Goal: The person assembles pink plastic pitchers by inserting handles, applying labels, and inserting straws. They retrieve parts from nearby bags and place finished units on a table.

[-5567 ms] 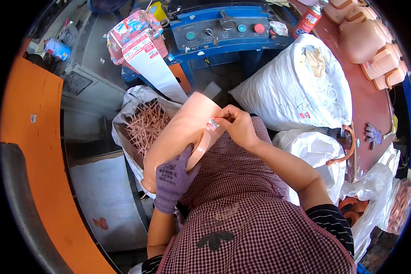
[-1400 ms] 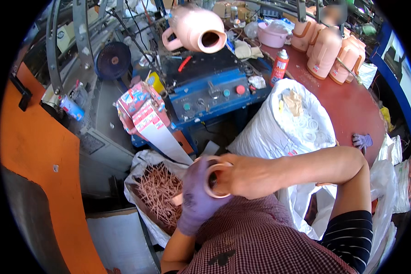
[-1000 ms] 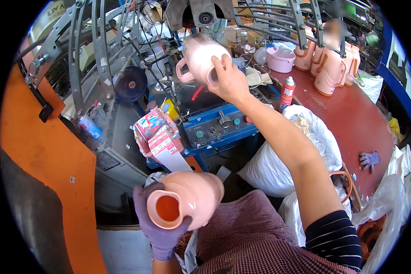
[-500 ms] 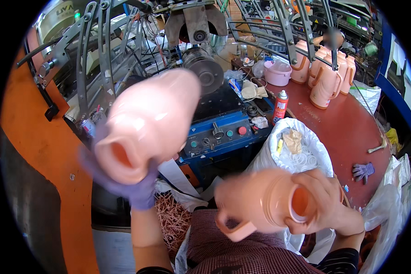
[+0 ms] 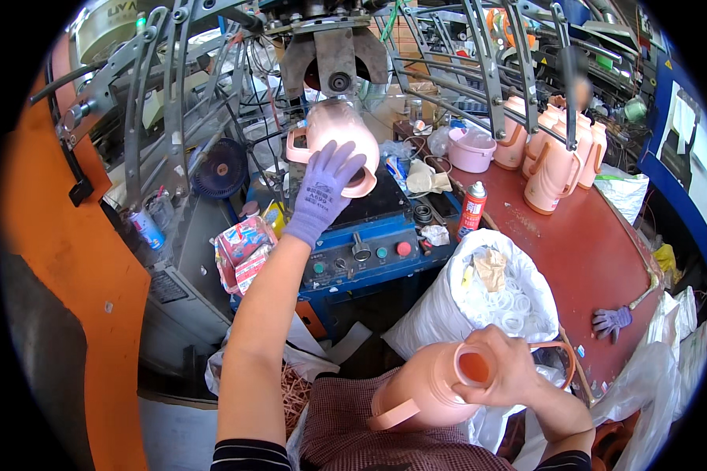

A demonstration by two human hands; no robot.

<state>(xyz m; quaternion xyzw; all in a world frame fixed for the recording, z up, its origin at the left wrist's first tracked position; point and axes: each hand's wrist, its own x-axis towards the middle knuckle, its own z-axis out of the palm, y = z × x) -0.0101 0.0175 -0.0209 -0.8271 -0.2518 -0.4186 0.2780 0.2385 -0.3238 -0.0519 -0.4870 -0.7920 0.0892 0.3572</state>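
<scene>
My left hand (image 5: pixel 322 188), in a purple glove, reaches up and grips a pink plastic jug (image 5: pixel 338 137) set under the round head of the machine (image 5: pixel 334 59). The jug's handle points left. My bare right hand (image 5: pixel 503 365) holds a second pink jug (image 5: pixel 428 388) low by my chest, fingers around its open mouth, its handle pointing down left.
A blue control box with coloured buttons (image 5: pixel 361 255) sits below the machine. A white sack of white rings (image 5: pixel 487 294) stands right of it. Several pink jugs (image 5: pixel 554 157), a pink bowl (image 5: pixel 473 149) and a spray can (image 5: pixel 471 210) stand on the red table (image 5: pixel 589 259). An orange guard (image 5: pixel 63 259) is at left.
My left hand has carried its jug up and away onto the machine head. My right hand has kept the other jug low near my chest, shifting slightly.
</scene>
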